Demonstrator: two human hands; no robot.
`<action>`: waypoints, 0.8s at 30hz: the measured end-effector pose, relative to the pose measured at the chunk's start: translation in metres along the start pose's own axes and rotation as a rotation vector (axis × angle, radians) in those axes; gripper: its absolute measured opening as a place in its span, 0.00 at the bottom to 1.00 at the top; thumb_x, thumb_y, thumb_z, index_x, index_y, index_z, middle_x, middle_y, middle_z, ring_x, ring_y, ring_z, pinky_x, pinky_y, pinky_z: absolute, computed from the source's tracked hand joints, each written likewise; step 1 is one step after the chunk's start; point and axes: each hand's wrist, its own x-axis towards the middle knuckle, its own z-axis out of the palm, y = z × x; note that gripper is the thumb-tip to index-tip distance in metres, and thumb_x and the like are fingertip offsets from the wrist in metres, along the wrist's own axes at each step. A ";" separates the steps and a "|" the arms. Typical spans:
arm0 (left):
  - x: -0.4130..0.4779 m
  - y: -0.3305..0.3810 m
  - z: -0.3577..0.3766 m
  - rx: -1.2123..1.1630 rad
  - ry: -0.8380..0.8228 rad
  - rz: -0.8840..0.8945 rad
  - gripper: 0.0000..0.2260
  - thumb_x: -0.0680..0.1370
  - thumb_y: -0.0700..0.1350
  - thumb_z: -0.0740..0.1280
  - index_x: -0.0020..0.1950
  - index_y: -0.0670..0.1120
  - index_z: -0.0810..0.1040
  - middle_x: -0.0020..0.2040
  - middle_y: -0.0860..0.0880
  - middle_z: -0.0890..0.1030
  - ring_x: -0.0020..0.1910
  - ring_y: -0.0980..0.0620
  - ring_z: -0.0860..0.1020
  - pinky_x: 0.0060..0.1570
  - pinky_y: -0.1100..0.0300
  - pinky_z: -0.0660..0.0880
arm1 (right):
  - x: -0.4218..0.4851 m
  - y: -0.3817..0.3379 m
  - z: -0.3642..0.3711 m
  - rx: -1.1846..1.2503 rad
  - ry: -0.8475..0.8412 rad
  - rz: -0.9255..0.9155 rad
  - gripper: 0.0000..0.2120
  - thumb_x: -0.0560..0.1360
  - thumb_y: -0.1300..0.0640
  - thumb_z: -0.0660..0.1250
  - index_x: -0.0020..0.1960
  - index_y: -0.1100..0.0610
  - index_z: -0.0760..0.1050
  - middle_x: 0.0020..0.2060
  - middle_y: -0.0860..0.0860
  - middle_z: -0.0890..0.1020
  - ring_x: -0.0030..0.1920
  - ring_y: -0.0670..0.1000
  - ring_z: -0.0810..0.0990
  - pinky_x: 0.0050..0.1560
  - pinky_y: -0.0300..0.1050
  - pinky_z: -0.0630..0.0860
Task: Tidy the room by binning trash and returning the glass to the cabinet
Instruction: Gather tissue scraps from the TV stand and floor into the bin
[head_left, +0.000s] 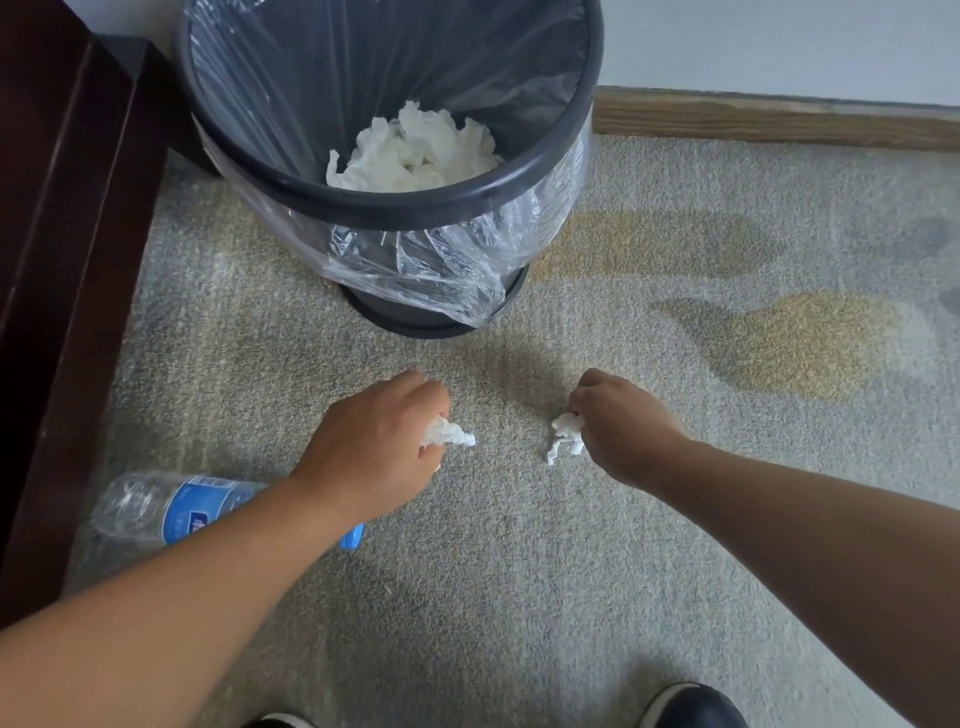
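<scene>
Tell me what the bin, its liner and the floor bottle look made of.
Bin: probably matte black plastic, going by its smooth moulded rim. Liner: thin clear plastic film, glossy and crinkled. Bottle: clear plastic, dented, with a blue label.

1 view, worn on the person's head, looks forward and down at the carpet (519, 571) from close above. Both forearms (208, 587) enter from the bottom corners, and a shoe (691, 706) sits at the bottom edge. The bin (395, 208) stands at the top, its mouth seen from above. The wide lens takes in the skirting board (779, 122) beyond.
</scene>
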 end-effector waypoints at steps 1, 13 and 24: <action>0.000 0.000 -0.001 -0.008 -0.007 0.000 0.08 0.67 0.41 0.70 0.42 0.47 0.72 0.38 0.52 0.71 0.30 0.51 0.66 0.24 0.62 0.59 | -0.001 -0.003 -0.002 0.029 0.005 0.012 0.10 0.74 0.65 0.61 0.51 0.56 0.78 0.48 0.49 0.75 0.44 0.48 0.74 0.42 0.41 0.74; -0.004 0.011 -0.074 -0.095 0.030 0.181 0.09 0.72 0.50 0.61 0.36 0.53 0.62 0.34 0.57 0.64 0.27 0.56 0.64 0.24 0.66 0.59 | -0.033 -0.076 -0.096 0.288 -0.100 -0.153 0.11 0.74 0.60 0.65 0.55 0.49 0.75 0.51 0.46 0.75 0.47 0.46 0.77 0.49 0.41 0.78; -0.001 0.034 -0.209 -0.146 0.358 0.199 0.04 0.73 0.44 0.60 0.46 0.50 0.69 0.39 0.55 0.70 0.31 0.53 0.72 0.28 0.56 0.70 | -0.083 -0.124 -0.226 0.392 0.118 -0.287 0.15 0.72 0.56 0.64 0.52 0.39 0.67 0.45 0.36 0.71 0.40 0.36 0.73 0.37 0.32 0.72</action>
